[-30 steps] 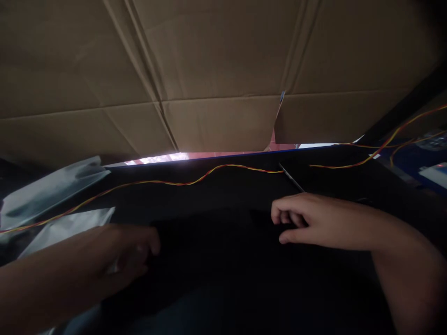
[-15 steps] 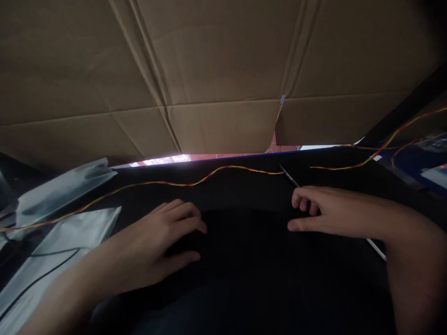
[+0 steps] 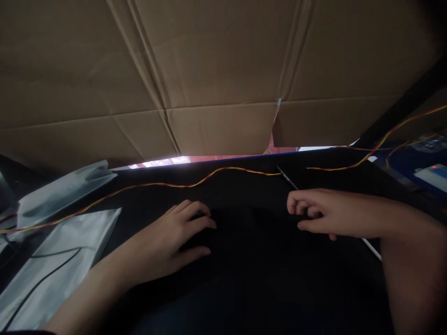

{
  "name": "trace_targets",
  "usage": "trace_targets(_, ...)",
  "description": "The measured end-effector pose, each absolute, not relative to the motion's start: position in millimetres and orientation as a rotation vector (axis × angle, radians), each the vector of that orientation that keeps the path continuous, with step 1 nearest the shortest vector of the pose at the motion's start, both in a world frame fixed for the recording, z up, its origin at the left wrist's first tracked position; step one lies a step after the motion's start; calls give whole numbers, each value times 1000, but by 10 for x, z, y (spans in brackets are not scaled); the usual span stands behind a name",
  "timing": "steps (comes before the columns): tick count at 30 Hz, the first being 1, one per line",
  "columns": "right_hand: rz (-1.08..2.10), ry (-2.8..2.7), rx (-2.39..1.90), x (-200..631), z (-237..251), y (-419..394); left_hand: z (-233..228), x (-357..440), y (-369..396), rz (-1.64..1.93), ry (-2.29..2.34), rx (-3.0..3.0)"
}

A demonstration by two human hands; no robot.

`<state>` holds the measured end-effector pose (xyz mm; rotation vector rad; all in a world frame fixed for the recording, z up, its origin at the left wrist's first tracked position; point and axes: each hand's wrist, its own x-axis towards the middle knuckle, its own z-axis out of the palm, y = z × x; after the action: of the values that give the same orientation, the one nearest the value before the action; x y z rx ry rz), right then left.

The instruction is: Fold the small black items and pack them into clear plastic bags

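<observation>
My left hand (image 3: 185, 232) is over the dark table surface (image 3: 244, 270), fingers loosely bent and thumb apart, with nothing in it. On the right, my right hand (image 3: 312, 211) has its fingers curled inward and a gap between them and the thumb; it holds nothing that I can see. Beneath my right hand and wrist runs the thin pale edge of a dark flat thing (image 3: 288, 178), mostly hidden and too dark to name. A twisted red and yellow wire (image 3: 188, 186) crosses the table beyond both hands. Whether either hand touches the surface, I cannot tell.
Folded cardboard (image 3: 216, 70) stands as a wall behind the table. Clear plastic bags (image 3: 66, 190) lie at the left, a thin black cable (image 3: 49, 274) across one. Another red and yellow wire (image 3: 384, 139) hangs at the right, near a pale box with a red light (image 3: 433, 173).
My left hand has shifted slightly right. The right hand's fingers have curled, and its thumb has drawn back a little to the right. The view has moved slightly.
</observation>
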<state>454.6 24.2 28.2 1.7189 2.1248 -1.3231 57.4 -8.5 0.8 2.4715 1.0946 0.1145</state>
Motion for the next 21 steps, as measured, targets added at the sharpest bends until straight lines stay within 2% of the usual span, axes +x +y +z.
trace_targets(5,-1229,2498,1949,4494,418,145,19,700,-161,195,1018,2472)
trace_targets(8,-1198,2713,2195,4059,459,-46,0,721,-147,211,978,2471)
trace_targets(10,-1141,2869,2179,3717,441,-180,-35,716,-123,219,960,2501)
trace_targets(11,-1215,2892,2098,3580,422,-226,-53,709,-113,223,958,2522)
trace_targets(14,-1718,2806,1734,3437,354,-228,-85,681,-97,213,966,2563)
trace_targets(16,-1855,2821,1681,3552,323,-135,-81,661,-92,193,981,2564)
trace_targets(18,-1633,2972,1770,3726,309,-36,-68,648,-85,182,996,2564)
trace_targets(21,-1183,3011,1591,3874,291,9,-58,639,-76,179,1019,2564)
